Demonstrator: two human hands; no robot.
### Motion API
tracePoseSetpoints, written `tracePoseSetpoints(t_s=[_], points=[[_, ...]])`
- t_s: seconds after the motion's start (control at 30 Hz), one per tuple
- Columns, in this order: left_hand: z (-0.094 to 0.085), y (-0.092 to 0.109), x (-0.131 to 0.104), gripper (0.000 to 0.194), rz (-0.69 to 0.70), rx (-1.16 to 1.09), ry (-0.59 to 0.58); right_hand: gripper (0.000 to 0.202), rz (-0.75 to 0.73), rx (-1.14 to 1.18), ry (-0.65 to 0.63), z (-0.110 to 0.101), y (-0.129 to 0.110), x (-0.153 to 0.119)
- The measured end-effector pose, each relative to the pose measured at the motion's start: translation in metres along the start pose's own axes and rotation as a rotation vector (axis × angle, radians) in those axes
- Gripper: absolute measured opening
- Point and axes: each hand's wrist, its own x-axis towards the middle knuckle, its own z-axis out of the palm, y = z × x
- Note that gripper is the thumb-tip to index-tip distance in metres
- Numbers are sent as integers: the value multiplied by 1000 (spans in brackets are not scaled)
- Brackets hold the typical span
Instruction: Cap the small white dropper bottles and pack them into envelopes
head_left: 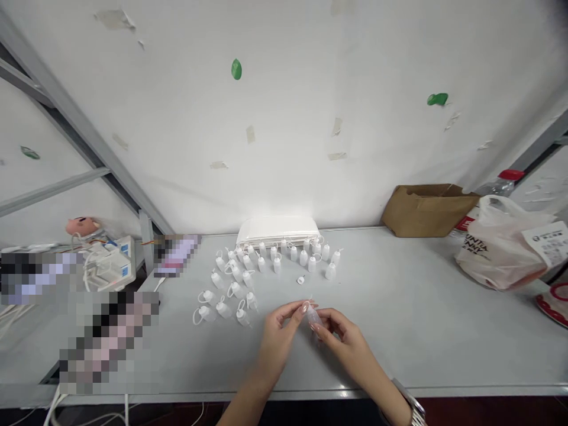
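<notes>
Between my two hands, above the front middle of the grey table (399, 337), is a small translucent squeeze bottle (313, 316) with a white loop at its top. My right hand (339, 331) has its thumb and fingers closed round the bottle's body. The thumb and fingertips of my left hand (288, 316) pinch the top end by the cap. Several like bottles with looped cap straps stand behind my hands, such as one bottle (331, 271). Others lie tilted to the left, among them a bottle (206, 314). A loose white cap (300, 280) lies just beyond my hands.
Behind the bottles, a white flat stack (278, 229) rests against the wall. A brown paper bag (428, 213), a white plastic bag (501, 248) and a red-capped bottle (501, 184) stand at the right. White cables and boxes (110, 266) lie at the left.
</notes>
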Motion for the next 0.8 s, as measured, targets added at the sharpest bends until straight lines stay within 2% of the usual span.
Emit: tracePoseSetpoints(t_s=[0.2,0.37,0.5,0.63,0.8], points=[[-2,-6,-2,29,-60,-94,32,21,-37,-102,53,6,4,0],[-5,-11,2,26,-129,-224,-7,16,-114,-193,124,11,3,-3],[-6,-6,-1,24,-172,-233,-26,17,-152,-253,125,15,2,-9],[-5,1,-4,25,-194,-247,-46,15,-335,-383,155,18,6,-12],[-2,2,-7,27,-200,-282,7,15,-596,-568,236,21,6,-12]])
